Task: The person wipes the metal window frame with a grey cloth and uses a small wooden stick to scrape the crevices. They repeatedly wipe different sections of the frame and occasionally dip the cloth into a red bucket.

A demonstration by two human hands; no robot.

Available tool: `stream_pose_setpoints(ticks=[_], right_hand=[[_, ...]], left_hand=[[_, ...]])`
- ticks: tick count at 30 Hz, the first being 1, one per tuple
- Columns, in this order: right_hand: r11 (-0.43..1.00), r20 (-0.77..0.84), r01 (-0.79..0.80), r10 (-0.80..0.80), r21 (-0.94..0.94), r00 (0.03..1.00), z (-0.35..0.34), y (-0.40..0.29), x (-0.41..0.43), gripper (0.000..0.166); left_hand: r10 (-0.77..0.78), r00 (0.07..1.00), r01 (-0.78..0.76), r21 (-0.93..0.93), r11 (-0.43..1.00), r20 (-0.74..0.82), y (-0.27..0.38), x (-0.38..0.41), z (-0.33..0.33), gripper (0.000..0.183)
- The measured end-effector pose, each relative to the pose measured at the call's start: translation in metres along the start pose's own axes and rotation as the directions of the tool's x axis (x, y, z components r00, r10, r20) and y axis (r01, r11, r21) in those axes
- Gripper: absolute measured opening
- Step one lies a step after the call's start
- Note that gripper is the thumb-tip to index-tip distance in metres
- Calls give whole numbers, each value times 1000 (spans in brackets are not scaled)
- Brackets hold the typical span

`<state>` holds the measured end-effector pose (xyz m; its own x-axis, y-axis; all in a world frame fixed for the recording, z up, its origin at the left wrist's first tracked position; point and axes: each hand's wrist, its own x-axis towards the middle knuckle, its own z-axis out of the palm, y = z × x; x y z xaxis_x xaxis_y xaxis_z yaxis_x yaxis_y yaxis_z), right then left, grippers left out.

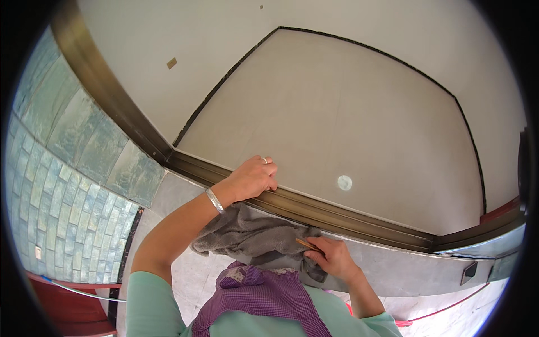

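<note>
My left hand rests on the bronze metal sill track, its fingers curled over the inner edge. Whether anything is under those fingers is hidden. A grey plush towel lies bunched on the stone ledge, just below the track. Over the towel's right end, my right hand pinches a thin, yellowish-brown stick, perhaps wooden. The stick's tip points left, and the rest disappears into the hand.
Beyond the track lies a pale floor with a dark baseboard and a bright round spot. A bronze frame post rises at left beside green stone tiles. A dark diamond-shaped object is on the ledge's right.
</note>
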<state>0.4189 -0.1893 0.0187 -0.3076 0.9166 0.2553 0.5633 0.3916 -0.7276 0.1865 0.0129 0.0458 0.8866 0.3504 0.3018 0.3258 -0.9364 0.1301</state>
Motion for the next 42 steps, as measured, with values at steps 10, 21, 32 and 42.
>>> stream_pose_setpoints(ticks=[10,21,32,42], right_hand=[[973,12,-92,92,210,996,6,17,4,28],[966,-21,-98,106,237,994,7,20,7,28],[959,-4,-120,125,255,992,4,18,8,26],[963,-5,-120,125,241,992,8,17,6,26]], left_hand=[[220,925,-239,24,971,309,-12,25,-7,6],[456,839,-459,-63,886,296,-12,38,-2,10],[15,929,-88,181,980,371,9,-83,-85,15],[-452,702,280,370,886,550,51,-202,-104,16]])
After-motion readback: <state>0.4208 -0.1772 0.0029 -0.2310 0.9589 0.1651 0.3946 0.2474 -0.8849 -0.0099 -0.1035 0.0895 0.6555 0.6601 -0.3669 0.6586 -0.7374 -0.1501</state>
